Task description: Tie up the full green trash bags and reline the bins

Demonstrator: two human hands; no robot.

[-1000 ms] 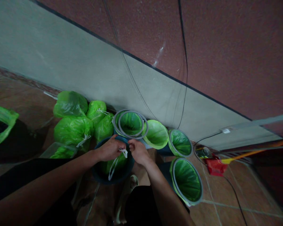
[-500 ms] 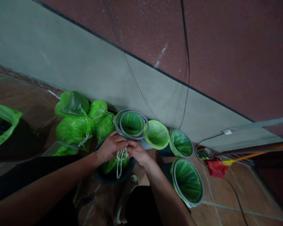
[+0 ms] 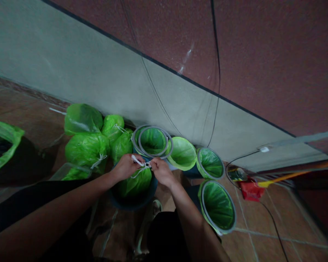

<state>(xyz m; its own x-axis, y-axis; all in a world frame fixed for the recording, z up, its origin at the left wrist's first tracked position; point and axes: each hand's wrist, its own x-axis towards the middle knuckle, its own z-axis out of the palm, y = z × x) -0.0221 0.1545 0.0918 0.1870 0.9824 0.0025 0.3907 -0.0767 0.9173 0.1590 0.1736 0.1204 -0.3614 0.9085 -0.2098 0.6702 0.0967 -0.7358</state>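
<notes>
A green garbage bag (image 3: 136,185) sits inside a dark blue bin (image 3: 131,208) in front of me, its neck gathered and cinched. White drawstring (image 3: 145,165) stretches between my two hands at the top of the bag, with what looks like a knot in the middle. My left hand (image 3: 128,166) is closed on the drawstring, and a white loop sticks up from its fingers. On the other side my right hand (image 3: 160,171) pinches the string close to the knot.
Several tied green bags (image 3: 86,147) lie left of the bin by the wall. Lined bins stand to the right, among them a nested stack (image 3: 153,142) and a near bin (image 3: 218,206). Farther right are a red dustpan (image 3: 252,190) and a cable (image 3: 273,222). Another lined bin (image 3: 5,145) stands far left.
My hands have drawn slightly apart. The drawstring loops that hung down over the bag are now pulled tight between the hands, and the bag's neck is cinched.
</notes>
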